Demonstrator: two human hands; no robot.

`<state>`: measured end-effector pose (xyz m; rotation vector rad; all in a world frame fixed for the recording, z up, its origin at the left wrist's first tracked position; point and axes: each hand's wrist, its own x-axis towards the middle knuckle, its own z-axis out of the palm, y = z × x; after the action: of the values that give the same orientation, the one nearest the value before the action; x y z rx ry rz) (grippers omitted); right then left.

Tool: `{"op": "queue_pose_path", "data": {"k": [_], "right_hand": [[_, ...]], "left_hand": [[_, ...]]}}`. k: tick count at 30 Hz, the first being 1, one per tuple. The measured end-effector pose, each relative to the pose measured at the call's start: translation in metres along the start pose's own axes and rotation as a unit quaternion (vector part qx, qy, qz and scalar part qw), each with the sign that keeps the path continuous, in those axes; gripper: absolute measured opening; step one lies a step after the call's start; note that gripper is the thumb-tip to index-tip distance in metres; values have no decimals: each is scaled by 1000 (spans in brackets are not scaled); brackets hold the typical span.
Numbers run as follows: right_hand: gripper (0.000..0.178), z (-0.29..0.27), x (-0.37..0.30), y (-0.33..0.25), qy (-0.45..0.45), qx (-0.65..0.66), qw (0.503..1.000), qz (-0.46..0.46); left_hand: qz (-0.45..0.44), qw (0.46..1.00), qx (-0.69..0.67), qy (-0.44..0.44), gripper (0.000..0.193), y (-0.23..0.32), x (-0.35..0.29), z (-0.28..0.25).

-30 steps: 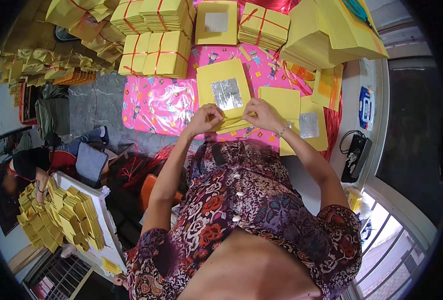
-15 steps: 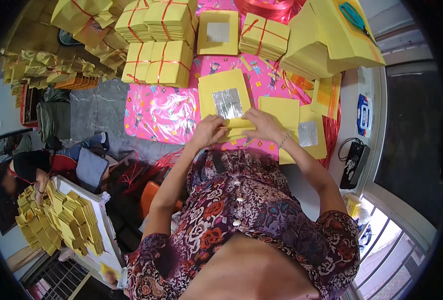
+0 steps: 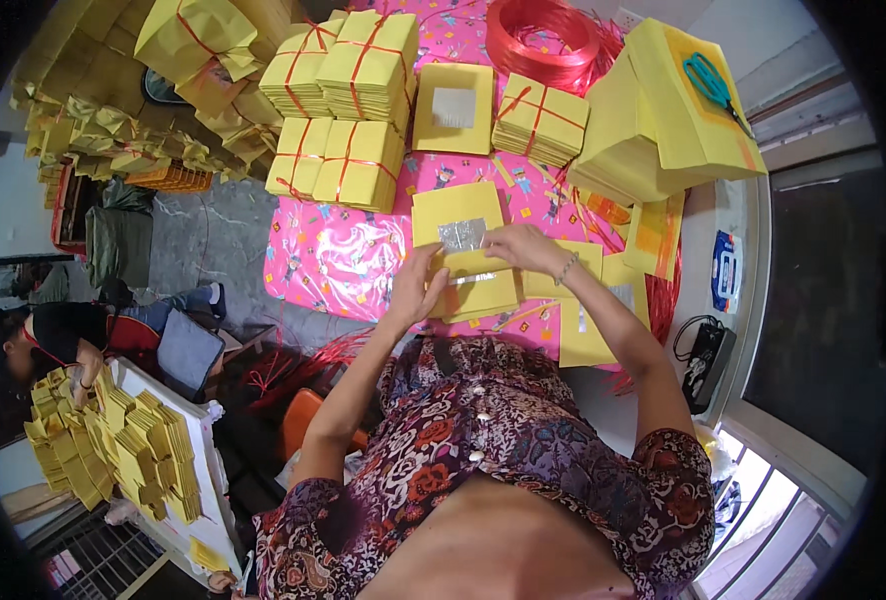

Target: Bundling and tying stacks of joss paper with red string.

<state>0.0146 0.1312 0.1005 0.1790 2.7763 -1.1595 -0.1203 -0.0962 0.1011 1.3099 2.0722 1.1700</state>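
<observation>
Presently, left hand [image 3: 418, 290] and right hand [image 3: 525, 248] both pinch a small stack of yellow paper sheets with a silver foil square [image 3: 466, 262], at frame centre on the pink patterned table cover [image 3: 333, 255]. Stack's long axis runs up-frame between them; the right grips its upper edge, the left its lower-left side, equally near.

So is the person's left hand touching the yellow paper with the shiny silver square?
Touching. In the head view, the left hand has its fingers resting on the yellow paper stack with the silver foil square; no gap shows between them.
</observation>
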Motion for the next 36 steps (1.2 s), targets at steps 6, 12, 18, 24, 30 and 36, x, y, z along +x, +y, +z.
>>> {"op": "queue_pose_path", "data": {"k": [6, 12, 18, 24, 30, 36], "right_hand": [[22, -27, 56, 24, 7, -1, 1000, 24], [23, -19, 94, 44, 45, -28, 997, 61], [21, -2, 100, 41, 159, -125, 977, 64], [24, 6, 114, 39, 78, -91, 992, 42], [25, 8, 110, 37, 87, -47, 993, 61], [25, 12, 111, 38, 96, -61, 991, 66]], "left_hand": [[131, 970, 200, 39, 55, 13, 7, 18], [106, 958, 262, -52, 68, -3, 29, 39], [82, 958, 263, -77, 70, -22, 37, 44], [85, 961, 251, -84, 71, -24, 41, 44], [80, 962, 244, -96, 75, -24, 41, 44], [79, 961, 244, -103, 76, -28, 41, 45]]}}
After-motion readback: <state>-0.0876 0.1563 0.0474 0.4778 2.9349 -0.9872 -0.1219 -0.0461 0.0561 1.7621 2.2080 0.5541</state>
